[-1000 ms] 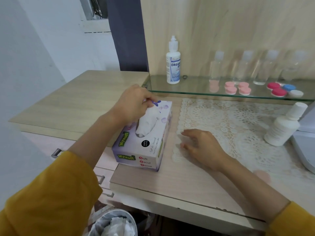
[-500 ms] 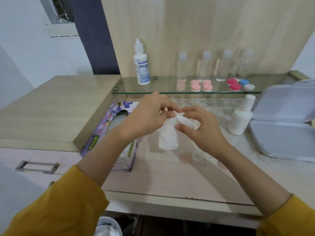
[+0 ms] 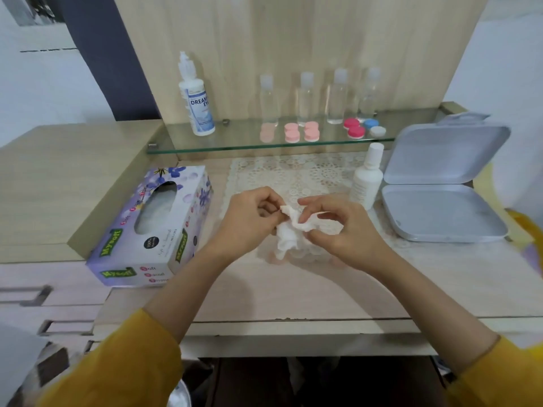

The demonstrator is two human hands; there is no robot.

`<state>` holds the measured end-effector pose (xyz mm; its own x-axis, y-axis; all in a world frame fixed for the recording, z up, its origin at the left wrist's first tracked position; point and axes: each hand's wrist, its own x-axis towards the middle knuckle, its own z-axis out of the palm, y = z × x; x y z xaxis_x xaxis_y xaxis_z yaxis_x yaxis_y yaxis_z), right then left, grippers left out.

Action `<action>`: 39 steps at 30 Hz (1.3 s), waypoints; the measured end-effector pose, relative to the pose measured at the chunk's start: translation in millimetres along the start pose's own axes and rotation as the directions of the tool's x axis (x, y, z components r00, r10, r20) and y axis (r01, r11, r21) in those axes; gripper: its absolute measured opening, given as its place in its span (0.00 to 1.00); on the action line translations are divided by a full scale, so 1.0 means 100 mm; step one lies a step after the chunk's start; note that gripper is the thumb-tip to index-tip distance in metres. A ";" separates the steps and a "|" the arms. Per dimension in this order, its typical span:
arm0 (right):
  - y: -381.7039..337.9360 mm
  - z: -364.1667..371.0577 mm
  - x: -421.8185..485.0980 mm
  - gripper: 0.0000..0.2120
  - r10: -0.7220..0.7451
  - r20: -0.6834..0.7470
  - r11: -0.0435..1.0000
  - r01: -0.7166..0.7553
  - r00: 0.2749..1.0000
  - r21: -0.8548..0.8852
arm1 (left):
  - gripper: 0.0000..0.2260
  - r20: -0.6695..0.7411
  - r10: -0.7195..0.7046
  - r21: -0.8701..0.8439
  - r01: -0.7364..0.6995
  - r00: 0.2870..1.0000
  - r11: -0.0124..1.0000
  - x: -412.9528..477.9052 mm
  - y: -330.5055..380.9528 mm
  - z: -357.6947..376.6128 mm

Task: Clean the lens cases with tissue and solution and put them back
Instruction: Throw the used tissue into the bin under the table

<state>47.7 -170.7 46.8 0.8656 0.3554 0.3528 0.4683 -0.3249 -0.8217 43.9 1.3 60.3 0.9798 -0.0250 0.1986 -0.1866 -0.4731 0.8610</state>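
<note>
A crumpled white tissue (image 3: 289,233) hangs between my two hands above the desk. My left hand (image 3: 249,221) pinches its upper left corner. My right hand (image 3: 338,230) pinches its right side with curled fingers. Under the tissue, pale pink lens case parts (image 3: 274,259) lie on the desk, partly hidden. The purple tissue box (image 3: 152,227) stands to the left. On the glass shelf (image 3: 235,142) are pink lens cases (image 3: 302,132), red, blue and white caps (image 3: 363,127) and a solution bottle (image 3: 195,98). A second white bottle (image 3: 365,179) stands right of my hands.
Several clear small bottles (image 3: 320,95) line the back of the shelf. An open grey hinged case (image 3: 440,183) lies at the right. A lace mat (image 3: 293,174) covers the desk under my hands. Drawer handles (image 3: 26,293) and a bin are at lower left.
My left hand pulled a tissue from the box and carried it right; my right hand lifted off the desk and took hold of it too. Both now work the tissue, lower than half a second ago.
</note>
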 end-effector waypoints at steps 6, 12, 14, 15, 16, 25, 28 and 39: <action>0.05 -0.01 -0.07 0.08 -0.007 -0.025 1.000 0.007 1.000 -0.007 | 0.09 0.068 -0.030 -0.173 0.042 0.997 0.984 -0.04 0.01 0.07; 0.11 -0.01 -0.11 0.11 -0.038 -0.029 0.999 0.038 0.999 0.006 | 0.04 0.051 -0.057 -0.176 0.065 0.997 0.982 -0.11 -0.07 0.15; 0.12 -0.01 -0.12 0.11 -0.032 -0.028 0.999 0.033 0.999 0.025 | 0.02 -0.002 -0.076 -0.198 0.074 0.997 0.977 -0.12 -0.10 0.14; 0.13 -0.02 -0.13 0.11 -0.026 -0.032 0.999 0.027 0.999 0.023 | 0.02 -0.018 -0.087 -0.214 0.081 0.996 0.973 -0.12 -0.12 0.13; 0.14 -0.03 -0.13 0.11 -0.017 -0.037 1.000 0.018 0.999 0.016 | 0.02 -0.025 -0.092 -0.230 0.084 0.995 0.970 -0.12 -0.14 0.12; 0.27 -0.14 -0.11 0.20 0.184 0.128 0.832 -0.085 0.974 -0.547 | 0.05 0.125 -0.134 -0.112 0.149 0.983 0.983 -0.14 -0.21 0.00; 0.29 -0.09 -0.16 0.17 0.169 0.109 0.821 -0.078 0.980 -0.566 | 0.05 0.199 -0.170 -0.079 0.189 0.965 0.979 -0.16 -0.22 0.05; 0.36 -0.03 -0.19 0.11 0.101 0.059 0.861 -0.058 0.993 -0.505 | 0.08 0.074 0.018 0.187 -0.032 0.997 0.982 -0.15 -0.37 0.28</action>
<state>48.8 -192.1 12.1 0.8966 0.3719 0.2405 0.4428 -0.7428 -0.5022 38.2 -5.7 12.3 0.9789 -0.0986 0.1789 -0.2006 -0.6280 0.7519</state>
